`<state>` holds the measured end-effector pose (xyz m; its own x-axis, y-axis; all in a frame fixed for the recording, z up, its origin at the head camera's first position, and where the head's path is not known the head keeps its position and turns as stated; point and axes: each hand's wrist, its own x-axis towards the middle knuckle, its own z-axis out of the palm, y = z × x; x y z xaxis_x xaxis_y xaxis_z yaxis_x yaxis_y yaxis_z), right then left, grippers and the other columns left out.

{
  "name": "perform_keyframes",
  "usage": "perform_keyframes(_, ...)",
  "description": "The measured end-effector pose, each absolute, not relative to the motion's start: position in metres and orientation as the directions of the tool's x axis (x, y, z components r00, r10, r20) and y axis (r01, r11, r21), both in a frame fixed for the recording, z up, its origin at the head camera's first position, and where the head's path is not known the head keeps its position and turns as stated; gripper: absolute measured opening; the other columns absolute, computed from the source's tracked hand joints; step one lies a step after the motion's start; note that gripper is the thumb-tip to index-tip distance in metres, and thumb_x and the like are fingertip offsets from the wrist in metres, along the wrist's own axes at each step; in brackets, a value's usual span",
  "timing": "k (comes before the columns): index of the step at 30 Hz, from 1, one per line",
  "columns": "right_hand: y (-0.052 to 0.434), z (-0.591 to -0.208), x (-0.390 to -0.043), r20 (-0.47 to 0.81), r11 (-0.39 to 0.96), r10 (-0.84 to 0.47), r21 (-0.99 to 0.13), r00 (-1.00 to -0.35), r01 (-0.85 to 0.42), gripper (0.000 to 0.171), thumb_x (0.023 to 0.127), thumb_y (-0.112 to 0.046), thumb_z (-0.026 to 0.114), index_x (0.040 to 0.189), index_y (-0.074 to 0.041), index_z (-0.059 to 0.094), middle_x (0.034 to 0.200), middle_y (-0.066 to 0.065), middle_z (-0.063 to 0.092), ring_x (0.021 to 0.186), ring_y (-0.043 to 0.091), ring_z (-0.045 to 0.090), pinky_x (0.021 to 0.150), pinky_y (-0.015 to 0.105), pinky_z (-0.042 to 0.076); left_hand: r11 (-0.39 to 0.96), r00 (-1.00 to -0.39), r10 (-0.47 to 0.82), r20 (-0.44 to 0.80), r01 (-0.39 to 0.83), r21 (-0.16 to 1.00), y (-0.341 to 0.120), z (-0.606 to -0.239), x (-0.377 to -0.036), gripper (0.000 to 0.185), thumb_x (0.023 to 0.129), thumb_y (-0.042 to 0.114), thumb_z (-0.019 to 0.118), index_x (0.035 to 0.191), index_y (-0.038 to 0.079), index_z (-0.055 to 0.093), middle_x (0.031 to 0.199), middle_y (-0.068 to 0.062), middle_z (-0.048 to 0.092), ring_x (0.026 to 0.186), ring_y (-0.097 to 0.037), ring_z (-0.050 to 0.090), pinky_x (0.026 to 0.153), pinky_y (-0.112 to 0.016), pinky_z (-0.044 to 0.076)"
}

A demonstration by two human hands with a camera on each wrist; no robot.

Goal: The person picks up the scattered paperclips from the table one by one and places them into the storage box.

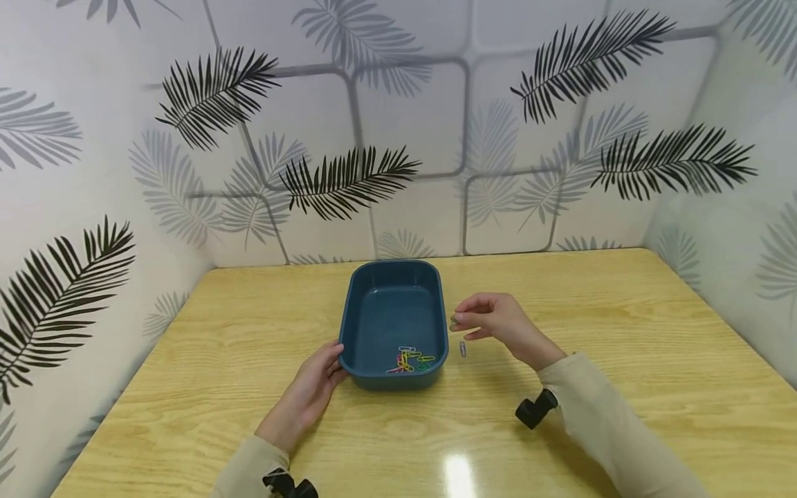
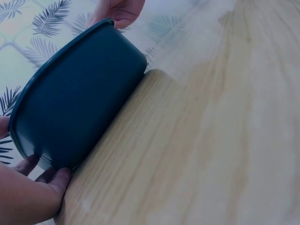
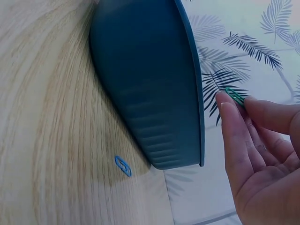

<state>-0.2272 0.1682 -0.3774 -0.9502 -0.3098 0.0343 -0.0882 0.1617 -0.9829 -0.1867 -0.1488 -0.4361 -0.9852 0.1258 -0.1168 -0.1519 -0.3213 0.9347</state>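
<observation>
A dark blue plastic bin (image 1: 394, 382) stands on the table, with several coloured paper clips (image 1: 407, 360) heaped at its near end. My left hand (image 1: 314, 384) holds the bin's near left corner, its fingers against the wall and rim; the left wrist view shows those fingertips (image 2: 61, 178) low on the side. Just right of the bin, my right hand (image 1: 498, 324) pinches a green paper clip (image 3: 234, 96) between thumb and fingers, near rim height. A blue paper clip (image 3: 123, 166) lies on the table beside the bin, below that hand.
The wood-grain table (image 1: 249, 311) runs back to a leaf-patterned backdrop (image 1: 411, 117), which also rises at both sides. A black wrist camera (image 1: 535, 408) sits on the right sleeve, another (image 1: 290, 484) on the left.
</observation>
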Motion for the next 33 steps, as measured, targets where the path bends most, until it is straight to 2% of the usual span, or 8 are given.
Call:
perform_keyframes(5,0.163,-0.379,-0.229,0.046,0.18,-0.289,-0.979,-0.956,-0.101,0.017,0.091,-0.007,0.066,0.1,0.007,0.064,0.098,0.015,0.069,0.09,0.025,0.069,0.074,0.038,0.057,-0.32,-0.985,0.127,-0.116,-0.151,0.935,-0.149,-0.437,-0.185,0.049,0.099,0.015,0.047,0.139,-0.012,0.038,0.118,-0.01,0.058,0.105,-0.017,0.053,0.089,-0.027,0.044)
perform_keyframes(18,0.145,-0.376,-0.233,0.081,0.17,-0.317,-0.975,-0.945,-0.14,0.019,0.091,-0.006,0.066,0.103,0.008,0.065,0.095,0.011,0.07,0.086,0.021,0.07,0.072,0.037,0.057,-0.32,-0.985,0.127,-0.116,-0.151,0.935,-0.15,-0.436,-0.186,0.049,0.1,0.014,0.045,0.14,-0.012,0.037,0.123,-0.012,0.055,0.107,-0.017,0.052,0.09,-0.026,0.044)
perform_keyframes(26,0.138,-0.375,-0.231,0.092,0.185,-0.322,-0.97,-0.942,-0.158,0.016,0.091,-0.006,0.066,0.101,0.007,0.066,0.091,0.009,0.07,0.093,0.037,0.066,0.069,0.034,0.057,-0.323,-0.985,0.127,-0.12,-0.156,0.934,-0.149,-0.435,-0.187,0.05,0.099,0.015,0.047,0.141,-0.011,0.037,0.123,-0.011,0.055,0.108,-0.017,0.052,0.09,-0.026,0.043)
perform_keyframes(33,0.138,-0.377,-0.229,0.111,0.189,-0.331,-0.965,-0.937,-0.181,0.016,0.091,-0.005,0.066,0.101,0.008,0.067,0.09,0.008,0.069,0.089,0.03,0.067,0.071,0.033,0.056,-0.324,-0.984,0.131,-0.118,-0.155,0.933,-0.149,-0.435,-0.185,0.05,0.1,0.015,0.047,0.14,-0.011,0.036,0.121,-0.01,0.056,0.107,-0.017,0.052,0.09,-0.026,0.043)
